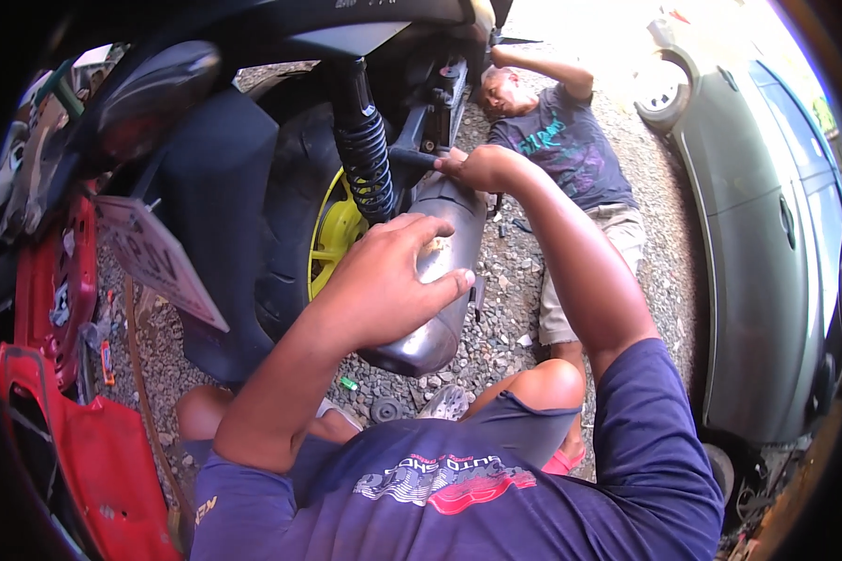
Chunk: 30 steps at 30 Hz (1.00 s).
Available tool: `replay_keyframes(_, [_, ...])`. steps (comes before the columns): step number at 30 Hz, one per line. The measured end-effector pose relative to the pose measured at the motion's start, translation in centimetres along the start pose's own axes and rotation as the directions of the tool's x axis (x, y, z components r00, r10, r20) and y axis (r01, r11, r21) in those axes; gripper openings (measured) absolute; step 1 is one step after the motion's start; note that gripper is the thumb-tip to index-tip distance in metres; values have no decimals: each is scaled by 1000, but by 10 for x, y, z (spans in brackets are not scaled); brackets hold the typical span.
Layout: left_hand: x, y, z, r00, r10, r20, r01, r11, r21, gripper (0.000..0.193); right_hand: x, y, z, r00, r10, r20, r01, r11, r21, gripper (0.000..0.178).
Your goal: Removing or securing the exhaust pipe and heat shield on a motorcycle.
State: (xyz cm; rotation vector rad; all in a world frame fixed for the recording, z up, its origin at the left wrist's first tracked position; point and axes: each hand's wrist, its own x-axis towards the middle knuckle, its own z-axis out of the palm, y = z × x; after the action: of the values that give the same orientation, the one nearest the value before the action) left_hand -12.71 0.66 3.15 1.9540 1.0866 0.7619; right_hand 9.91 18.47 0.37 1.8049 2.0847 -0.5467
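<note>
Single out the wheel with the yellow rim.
The motorbike rear wheel, beside the black coil-spring shock absorber; the upper-right wheel, on the grey-green car, is white-rimmed instead.

A person point(337, 524) squats, knees point(554, 383) bent, R arm point(585, 257) outstretched fwd w/ R hand point(485, 168) curled in a grip; L hand point(388, 271) sits closer in, back up, thumb point(451, 286) spread from fingers, L elbow point(264, 453) bent.

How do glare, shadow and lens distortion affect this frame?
In the head view, the upper right is blown out nearly white; in the head view, glare sits on the silver muffler while the rear tyre lies in deep shadow; in the head view, the green car bows along the right rim and corners fall to black.
</note>
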Motion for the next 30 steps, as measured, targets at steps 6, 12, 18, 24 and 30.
replay_keyframes(6, [-1, -1, -2, 998, -67, 9, 66, 998, 14, 65, -29, -26, 4, 981, 184, -59, -187, 981, -52, 87])
replay_keyframes(12, [-5, -3, -6, 989, -140, -39, 135, 985, -108, 59, -38, -32, -3, 967, 253, -40, -253, 967, 10, 81])
replay_keyframes(18, [25, -66, 9, 741, -417, -525, 190, 882, -432, 57, -26, -30, -8, 981, 193, 28, -193, 981, -4, 87])
replay_keyframes(24, [62, -96, 12, 733, -131, -667, 67, 990, -121, 63, -36, -36, -7, 971, 237, 4, -237, 971, -40, 84])
replay_keyframes(30, [74, -121, 15, 751, -188, -633, 28, 967, -254, 54, -24, -43, 9, 931, 352, -101, -356, 934, -22, 97])
